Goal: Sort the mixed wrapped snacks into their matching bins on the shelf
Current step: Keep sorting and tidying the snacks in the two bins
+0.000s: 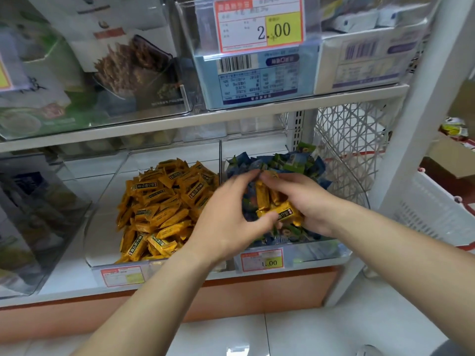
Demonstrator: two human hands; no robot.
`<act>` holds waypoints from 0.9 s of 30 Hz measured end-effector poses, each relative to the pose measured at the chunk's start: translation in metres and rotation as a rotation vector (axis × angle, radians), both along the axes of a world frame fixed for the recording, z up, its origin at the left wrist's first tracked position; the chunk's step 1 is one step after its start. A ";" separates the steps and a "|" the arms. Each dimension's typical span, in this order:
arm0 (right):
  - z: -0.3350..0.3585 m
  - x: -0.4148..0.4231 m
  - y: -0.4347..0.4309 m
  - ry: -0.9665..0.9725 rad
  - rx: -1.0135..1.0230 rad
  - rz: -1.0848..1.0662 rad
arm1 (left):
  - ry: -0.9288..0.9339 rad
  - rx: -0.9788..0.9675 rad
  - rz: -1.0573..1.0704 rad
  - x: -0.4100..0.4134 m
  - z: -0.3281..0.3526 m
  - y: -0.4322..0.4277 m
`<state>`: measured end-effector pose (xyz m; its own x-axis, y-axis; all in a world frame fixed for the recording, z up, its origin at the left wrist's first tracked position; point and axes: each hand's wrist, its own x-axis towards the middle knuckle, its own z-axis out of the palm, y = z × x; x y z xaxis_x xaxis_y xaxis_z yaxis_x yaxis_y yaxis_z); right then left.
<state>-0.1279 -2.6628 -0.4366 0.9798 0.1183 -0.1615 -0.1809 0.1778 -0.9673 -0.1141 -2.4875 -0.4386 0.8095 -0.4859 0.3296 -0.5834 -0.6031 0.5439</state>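
I see both hands over the right bin [334, 253], the clear one holding blue-and-green wrapped snacks [288, 160]. My right hand [305, 201] is cupped palm-up and grips a small bundle of orange wrapped snacks [276, 205] — these sit above the blue-and-green pile, inside the right bin's outline. My left hand [228, 219] is half open, fingers spread and curled toward that bundle, fingertips touching or just beside it; I cannot tell whether it grips anything. Just left of the right bin, sharing a clear divider wall, stands the left bin [102, 227], heaped with matching orange snacks [164, 201]. A price tag [262, 260] — red-bordered, yellow panel — is fixed to the right bin's front lip.
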 end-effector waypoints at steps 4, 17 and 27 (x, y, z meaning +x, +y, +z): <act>0.002 0.000 0.000 0.033 0.130 0.007 | 0.098 -0.071 -0.024 -0.004 -0.004 -0.008; 0.002 0.001 0.005 0.184 0.134 -0.106 | 0.005 -0.094 0.168 -0.009 -0.006 -0.019; 0.008 0.006 0.004 0.120 -0.020 -0.086 | 0.253 -0.435 0.141 -0.005 -0.004 -0.020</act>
